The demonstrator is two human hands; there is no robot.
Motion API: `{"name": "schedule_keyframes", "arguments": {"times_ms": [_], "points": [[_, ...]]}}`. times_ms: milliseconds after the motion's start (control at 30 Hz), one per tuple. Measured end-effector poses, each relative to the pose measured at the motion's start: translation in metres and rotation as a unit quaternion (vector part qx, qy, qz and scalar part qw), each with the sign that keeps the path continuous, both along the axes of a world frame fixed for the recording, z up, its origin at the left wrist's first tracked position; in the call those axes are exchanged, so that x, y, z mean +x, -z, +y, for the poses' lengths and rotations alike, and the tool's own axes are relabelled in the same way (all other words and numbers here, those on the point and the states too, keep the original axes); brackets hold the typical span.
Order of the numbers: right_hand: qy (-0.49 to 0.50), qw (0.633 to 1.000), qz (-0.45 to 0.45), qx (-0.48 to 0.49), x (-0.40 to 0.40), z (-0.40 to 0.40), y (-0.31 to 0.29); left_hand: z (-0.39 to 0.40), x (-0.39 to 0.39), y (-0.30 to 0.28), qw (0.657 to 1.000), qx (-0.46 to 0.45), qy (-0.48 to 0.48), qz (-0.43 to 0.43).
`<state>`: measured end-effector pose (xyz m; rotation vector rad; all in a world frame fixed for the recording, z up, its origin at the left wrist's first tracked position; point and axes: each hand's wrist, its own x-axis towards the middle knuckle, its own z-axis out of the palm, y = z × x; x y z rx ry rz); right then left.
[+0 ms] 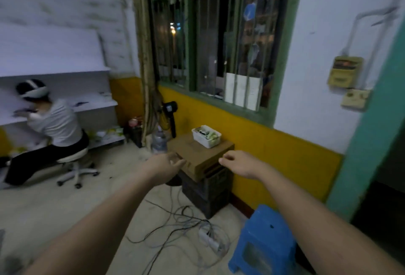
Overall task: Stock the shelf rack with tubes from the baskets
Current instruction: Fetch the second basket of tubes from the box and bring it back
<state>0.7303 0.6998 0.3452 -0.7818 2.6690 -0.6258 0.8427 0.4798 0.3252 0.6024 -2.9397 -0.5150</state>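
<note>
While both forearms stretched forward, the left hand (167, 163) and right hand (235, 163) hung with loosely curled fingers, gripping nothing, just short of the cardboard box (200, 153). At that box's far corner sat a white basket (206, 136); its blurred contents could not be identified. Farther left, a seated person (51, 125) partly hid the white shelf rack (72, 90).

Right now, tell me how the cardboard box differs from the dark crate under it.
The cardboard box is tan and sits on top; the dark crate is near black and stands on the floor. The box carries a white basket; the crate carries the box. Both stand against the yellow wall.
</note>
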Motion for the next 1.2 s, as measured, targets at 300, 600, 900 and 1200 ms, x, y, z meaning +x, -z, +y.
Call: {"name": "schedule_keyframes", "arguments": {"times_ms": [300, 600, 900, 1200], "points": [[-0.114, 0.985, 0.054, 0.114, -0.122, -0.19, 0.032, -0.157, -0.115, 0.032, 0.999, 0.013, -0.045, 0.012], [-0.062, 0.984, 0.082, 0.143, -0.299, -0.277, 0.017, -0.27, -0.306, 0.044, 0.999, 0.002, 0.008, -0.042], [0.044, 0.991, -0.038, 0.121, -0.474, -0.302, 0.086, -0.32, -0.504, 0.105, 0.994, 0.016, 0.064, -0.084], [0.116, 0.969, -0.22, 0.013, -0.611, -0.341, 0.197, -0.382, -0.64, 0.181, 0.981, 0.075, 0.051, -0.172]]}}
